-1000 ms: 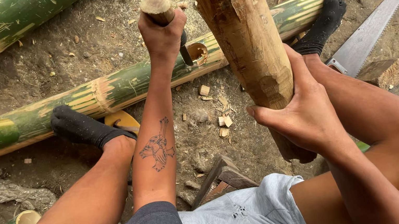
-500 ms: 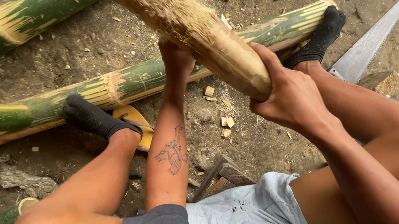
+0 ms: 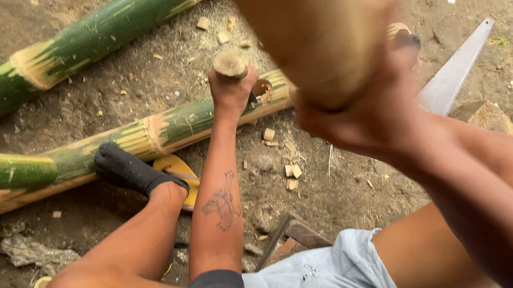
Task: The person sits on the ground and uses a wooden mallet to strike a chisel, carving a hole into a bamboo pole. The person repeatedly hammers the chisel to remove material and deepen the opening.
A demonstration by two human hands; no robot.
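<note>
On bare dirt ground [image 3: 359,196] strewn with chips, the left hand [image 3: 231,90] is clenched around a wooden handle [image 3: 230,64] against a green bamboo pole [image 3: 134,138]; the right hand [image 3: 367,114] apparently grips a blurred wooden mallet [image 3: 312,20].

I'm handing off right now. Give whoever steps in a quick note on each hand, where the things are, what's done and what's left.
Left hand: closed round the wooden handle of a tool set against the bamboo pole on the ground.
Right hand: grips a thick wooden club, raised and blurred.
Both socked feet rest at the pole; a saw blade lies to the right.
Done: a hole is cut in the pole beside the tool, chips lie scattered.
Left: cannot tell how deep the cut must go.
</note>
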